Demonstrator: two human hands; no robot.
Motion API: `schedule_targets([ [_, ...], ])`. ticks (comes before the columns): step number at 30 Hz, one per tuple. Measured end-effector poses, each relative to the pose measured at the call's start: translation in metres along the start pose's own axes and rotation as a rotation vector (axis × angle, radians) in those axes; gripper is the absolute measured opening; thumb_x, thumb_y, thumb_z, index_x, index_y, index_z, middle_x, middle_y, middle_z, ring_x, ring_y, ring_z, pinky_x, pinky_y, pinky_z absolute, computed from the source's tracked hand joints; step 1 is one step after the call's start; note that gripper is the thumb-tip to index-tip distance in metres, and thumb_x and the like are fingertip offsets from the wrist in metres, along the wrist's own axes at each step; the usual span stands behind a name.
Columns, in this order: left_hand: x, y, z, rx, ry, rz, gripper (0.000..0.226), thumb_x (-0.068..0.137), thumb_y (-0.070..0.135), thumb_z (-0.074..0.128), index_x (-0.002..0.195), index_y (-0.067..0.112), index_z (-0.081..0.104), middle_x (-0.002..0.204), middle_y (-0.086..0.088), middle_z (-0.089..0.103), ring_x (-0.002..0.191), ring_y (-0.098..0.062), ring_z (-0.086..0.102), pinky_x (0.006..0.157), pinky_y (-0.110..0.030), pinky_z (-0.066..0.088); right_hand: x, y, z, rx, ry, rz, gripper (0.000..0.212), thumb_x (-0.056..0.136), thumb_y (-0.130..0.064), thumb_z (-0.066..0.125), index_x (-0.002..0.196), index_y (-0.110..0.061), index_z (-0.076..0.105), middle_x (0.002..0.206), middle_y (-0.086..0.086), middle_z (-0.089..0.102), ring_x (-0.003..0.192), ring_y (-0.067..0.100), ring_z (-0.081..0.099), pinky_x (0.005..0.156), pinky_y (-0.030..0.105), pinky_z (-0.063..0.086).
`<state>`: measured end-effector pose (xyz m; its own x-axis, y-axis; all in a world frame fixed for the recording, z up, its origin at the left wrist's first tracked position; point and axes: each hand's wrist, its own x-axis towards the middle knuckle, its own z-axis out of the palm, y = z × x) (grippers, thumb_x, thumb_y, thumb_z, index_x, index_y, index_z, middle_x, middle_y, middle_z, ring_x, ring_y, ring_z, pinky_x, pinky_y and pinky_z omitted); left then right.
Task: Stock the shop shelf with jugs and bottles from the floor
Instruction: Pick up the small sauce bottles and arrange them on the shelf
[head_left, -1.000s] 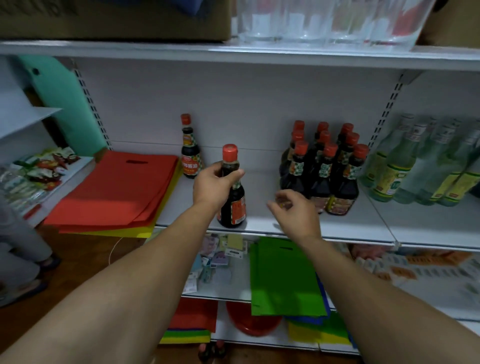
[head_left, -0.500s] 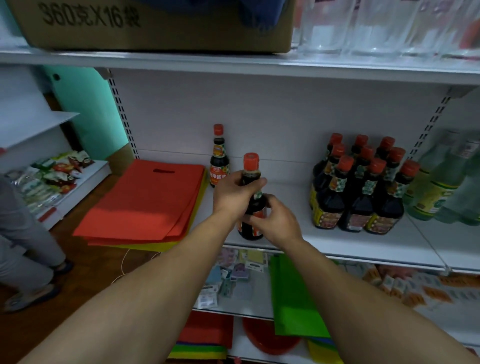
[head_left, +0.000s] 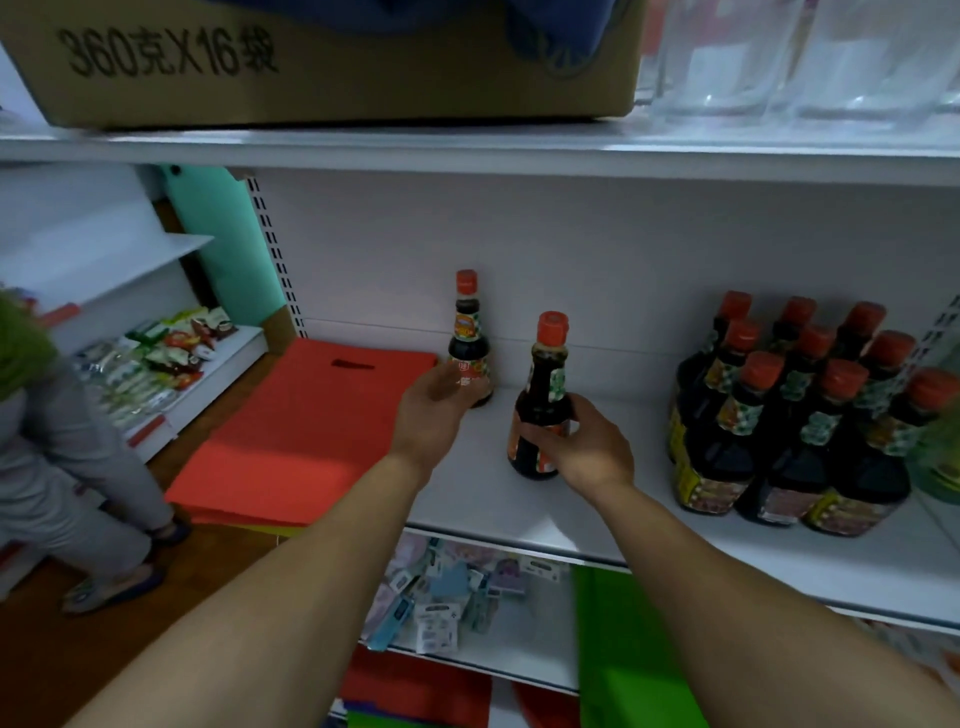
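A dark sauce bottle (head_left: 545, 374) with a red cap stands upright on the white shelf (head_left: 498, 509), and my right hand (head_left: 587, 447) grips its lower body from the right. Behind it to the left, against the back wall, stands a second sauce bottle (head_left: 467, 322). My left hand (head_left: 431, 405) is in front of that bottle's base with fingers loosely curved and blurred, holding nothing. A tight group of several matching sauce bottles (head_left: 789, 415) fills the shelf to the right.
Flat red bags (head_left: 301, 431) lie on the shelf's left part. A cardboard box (head_left: 311, 57) and clear glassware (head_left: 779, 52) sit on the shelf above. Green bags (head_left: 623, 649) and small packets lie on the shelf below. A person (head_left: 62, 441) stands at the left.
My left hand let go of the front bottle and moved back-left toward the rear bottle. My right hand came in and now grips the front bottle alone.
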<state>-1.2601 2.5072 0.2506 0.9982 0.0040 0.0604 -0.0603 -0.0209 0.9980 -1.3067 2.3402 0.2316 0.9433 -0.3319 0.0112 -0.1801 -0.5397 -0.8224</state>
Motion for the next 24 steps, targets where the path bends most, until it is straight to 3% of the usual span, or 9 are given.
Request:
schedule_targets([
  [3,0.014,-0.011,-0.004,0.036,-0.005,-0.013,0.046,0.082,0.017,0.076,0.124,0.009,0.060,0.117,0.006,0.063,0.112,-0.015,0.061,0.087,-0.023,0.042,0.008,0.000,0.008,0.029,0.019,0.033,0.051,0.079,-0.049,0.071,0.124,-0.031,0.056,0.128,-0.005,0.063,0.108,0.022,0.062,0.081,0.028,0.045],
  [9,0.046,-0.018,-0.007,0.206,-0.076,-0.012,0.047,0.085,0.013,0.072,0.128,0.007,0.054,0.114,0.003,0.059,0.106,-0.011,0.056,0.072,-0.012,0.039,0.023,0.000,0.027,0.045,0.039,0.061,0.049,0.081,-0.047,0.071,0.124,-0.031,0.056,0.126,-0.003,0.063,0.109,0.022,0.061,0.082,0.028,0.045],
  [11,0.058,-0.023,-0.010,0.235,-0.106,-0.041,0.056,0.086,0.012,0.071,0.136,0.007,0.047,0.126,0.000,0.056,0.109,-0.010,0.052,0.080,-0.015,0.036,0.030,-0.001,0.034,0.071,0.070,0.052,0.049,0.081,-0.046,0.071,0.124,-0.030,0.056,0.125,-0.003,0.064,0.109,0.022,0.061,0.084,0.028,0.046],
  [14,0.077,-0.028,-0.015,0.284,-0.141,-0.087,0.075,0.086,0.016,0.070,0.148,0.007,0.030,0.150,-0.004,0.040,0.134,-0.019,0.042,0.095,-0.020,0.030,0.042,-0.005,0.043,0.107,0.098,0.058,0.048,0.082,-0.044,0.070,0.125,-0.029,0.055,0.125,-0.002,0.064,0.110,0.021,0.061,0.087,0.030,0.046],
  [17,0.097,-0.037,-0.016,0.266,-0.155,-0.117,0.080,0.086,0.013,0.071,0.151,0.008,0.024,0.153,-0.007,0.036,0.138,-0.022,0.038,0.098,-0.022,0.030,0.058,-0.008,0.052,0.099,0.106,0.072,0.051,0.082,-0.044,0.070,0.127,-0.028,0.052,0.126,0.000,0.063,0.112,0.023,0.060,0.091,0.032,0.047],
  [24,0.119,-0.046,-0.011,0.425,-0.181,0.001,0.051,0.090,0.012,0.062,0.139,0.018,0.049,0.132,-0.004,0.060,0.121,-0.023,0.056,0.091,-0.026,0.042,0.086,-0.011,0.063,0.023,0.085,0.105,0.057,0.084,-0.044,0.068,0.132,-0.021,0.045,0.128,0.005,0.061,0.112,0.027,0.059,0.091,0.037,0.049],
])
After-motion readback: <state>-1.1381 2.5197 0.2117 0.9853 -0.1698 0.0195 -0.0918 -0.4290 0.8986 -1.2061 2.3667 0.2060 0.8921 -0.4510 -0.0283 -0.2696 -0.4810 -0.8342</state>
